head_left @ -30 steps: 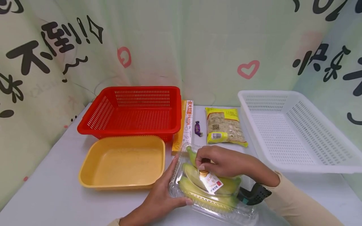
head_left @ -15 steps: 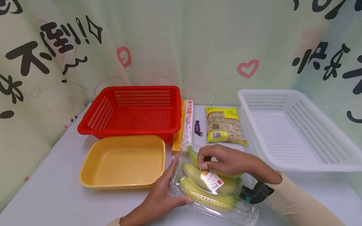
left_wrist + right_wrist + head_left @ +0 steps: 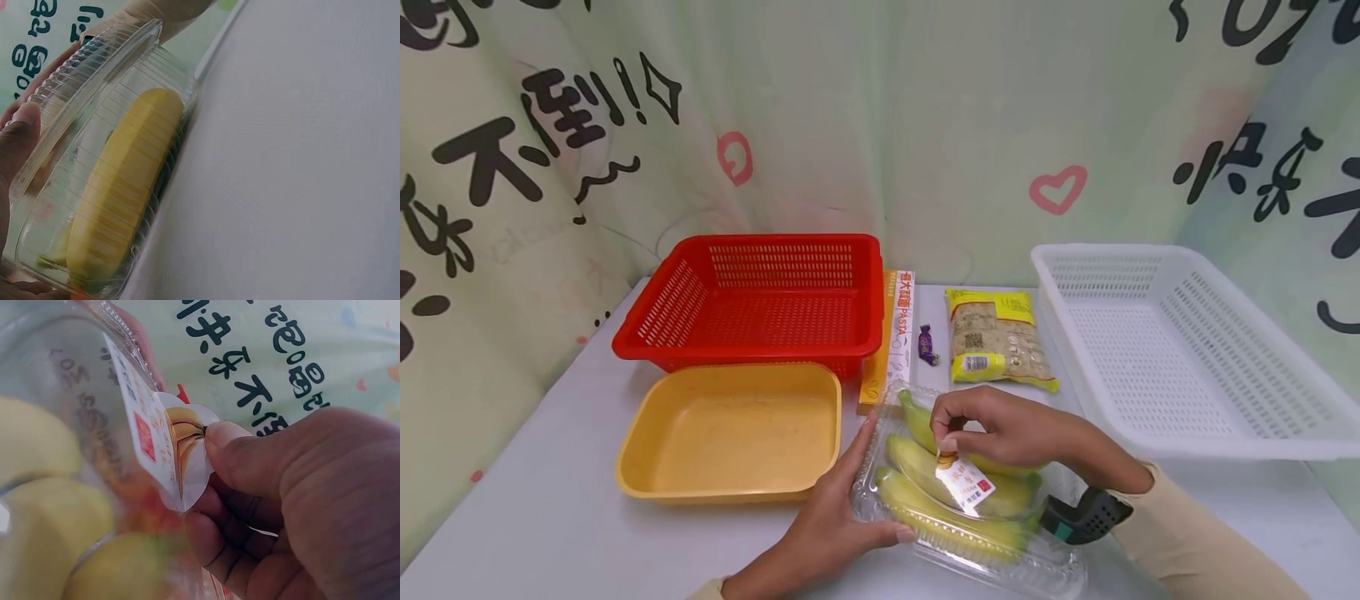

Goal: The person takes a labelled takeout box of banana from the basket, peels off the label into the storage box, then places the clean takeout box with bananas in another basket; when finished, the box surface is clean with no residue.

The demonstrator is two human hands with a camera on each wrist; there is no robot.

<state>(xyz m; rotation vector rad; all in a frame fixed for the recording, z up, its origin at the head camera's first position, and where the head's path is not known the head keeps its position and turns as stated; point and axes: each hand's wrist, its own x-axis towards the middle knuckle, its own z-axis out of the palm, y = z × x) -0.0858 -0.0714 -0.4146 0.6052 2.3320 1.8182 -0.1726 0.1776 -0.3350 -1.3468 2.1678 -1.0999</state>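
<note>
A clear plastic clamshell box (image 3: 1037,567) of yellow-green bananas (image 3: 925,500) lies tilted on the table in front of me. My left hand (image 3: 831,512) grips its left side, thumb at the front edge. In the left wrist view, one banana (image 3: 125,187) shows through the ribbed wall, with the left thumb (image 3: 22,134) at the lid. My right hand (image 3: 1003,427) pinches the upper end of a white sticker label (image 3: 966,483) on the lid. The right wrist view shows this label (image 3: 150,434) bent away from the plastic, its banana-printed end between thumb and fingers.
Left of the box stand a yellow tub (image 3: 730,433) and a red basket (image 3: 748,300). Behind it lie a pasta box (image 3: 901,329), a purple-wrapped candy (image 3: 927,345) and a yellow-edged food bag (image 3: 1000,337). A white basket (image 3: 1157,367) stands right.
My right hand has shifted slightly right with the pinched end of the label, and more of the banana-printed end shows. My left hand keeps its grip on the box. The head view has shifted slightly.
</note>
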